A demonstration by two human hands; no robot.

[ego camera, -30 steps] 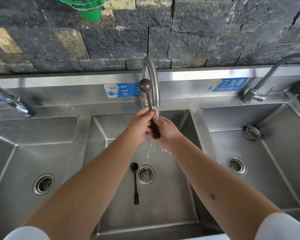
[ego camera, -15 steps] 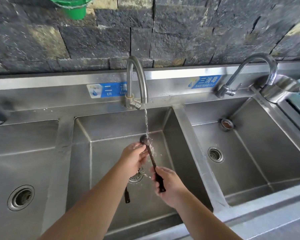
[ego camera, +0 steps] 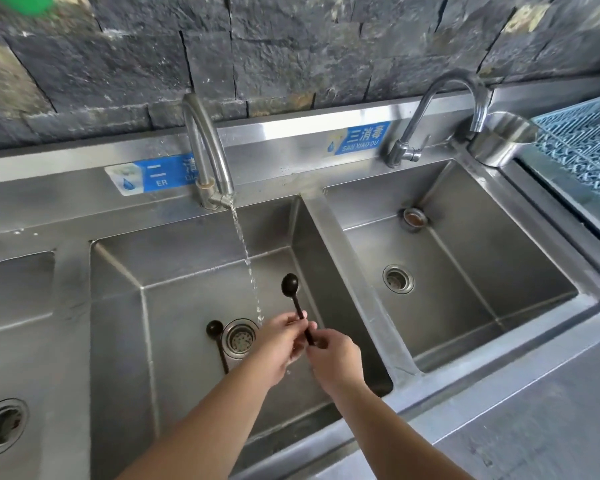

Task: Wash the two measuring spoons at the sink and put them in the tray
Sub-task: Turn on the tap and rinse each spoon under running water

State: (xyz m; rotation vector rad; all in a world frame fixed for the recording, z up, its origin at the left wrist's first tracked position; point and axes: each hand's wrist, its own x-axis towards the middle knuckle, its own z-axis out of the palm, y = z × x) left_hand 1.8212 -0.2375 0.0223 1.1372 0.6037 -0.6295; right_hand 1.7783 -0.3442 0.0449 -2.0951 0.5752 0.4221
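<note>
A dark brown measuring spoon [ego camera: 290,286] stands upright over the middle sink basin [ego camera: 194,265], bowl up. My left hand [ego camera: 280,344] and my right hand [ego camera: 333,355] are both closed on its handle, just right of the running water stream [ego camera: 250,271]. The spoon's bowl is out of the stream. A second dark measuring spoon [ego camera: 215,332] lies on the basin floor beside the drain [ego camera: 239,337], its handle partly hidden behind my left forearm. A blue grid tray [ego camera: 582,150] lies at the far right on the counter.
The middle faucet [ego camera: 205,147] is running. A right basin [ego camera: 465,265] has its own faucet [ego camera: 444,109], and a steel cup [ego camera: 499,140] stands by it. A left basin [ego camera: 7,341] is partly in view. A dark stone wall rises behind.
The spoon has come out of the water stream and moved slightly right. My left hand has slid down from the bowl end onto the handle beside my right hand. The view shifted right.
</note>
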